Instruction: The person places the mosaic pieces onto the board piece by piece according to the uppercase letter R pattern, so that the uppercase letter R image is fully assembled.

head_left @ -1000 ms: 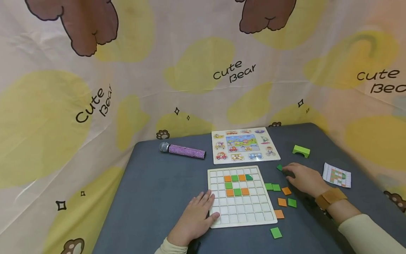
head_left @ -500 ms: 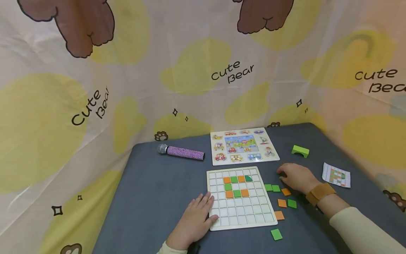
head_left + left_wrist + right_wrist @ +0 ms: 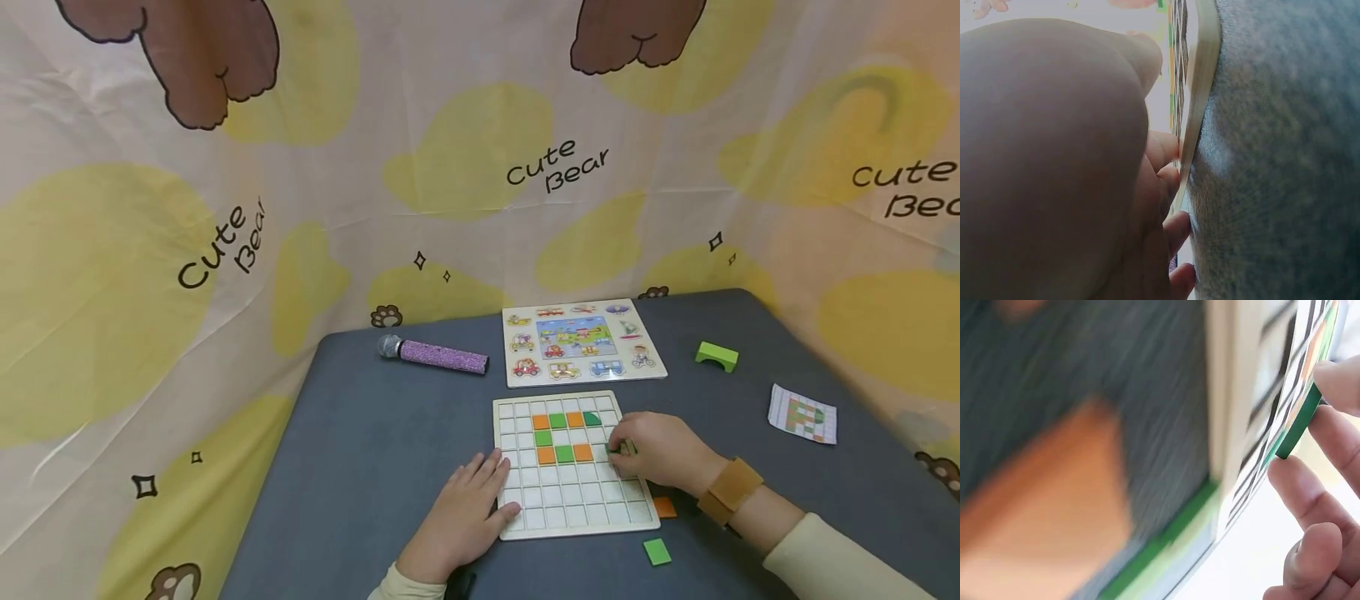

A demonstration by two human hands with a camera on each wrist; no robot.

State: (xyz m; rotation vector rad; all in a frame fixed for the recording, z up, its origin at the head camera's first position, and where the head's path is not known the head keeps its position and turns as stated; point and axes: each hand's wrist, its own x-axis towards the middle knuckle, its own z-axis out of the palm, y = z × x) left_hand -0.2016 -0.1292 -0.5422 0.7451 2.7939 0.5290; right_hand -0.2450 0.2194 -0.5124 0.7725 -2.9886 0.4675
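A white grid board (image 3: 577,500) with a pale wooden rim lies on the table. Set in its upper cells are orange tiles (image 3: 542,422), green tiles (image 3: 557,421) and a dark green round-edged piece (image 3: 592,419). My left hand (image 3: 459,521) rests on the board's left edge, fingers straight. Over the board's right side, my right hand (image 3: 663,446) pinches a small dark green piece (image 3: 1300,422) between thumb and fingertips; its full outline is hidden. Below that hand lie a loose orange tile (image 3: 664,507) and a light green tile (image 3: 657,552).
Behind the board lies a picture puzzle (image 3: 573,337) with vehicles. A purple glittery microphone (image 3: 442,356) is at back left. To the right are a green arch block (image 3: 717,356) and a pattern card (image 3: 802,414). A printed curtain (image 3: 450,167) stands behind the table.
My right hand has picked up the dark green piece from the table beyond the board's right edge and carried it left and nearer, over the board. My left hand has stayed put.
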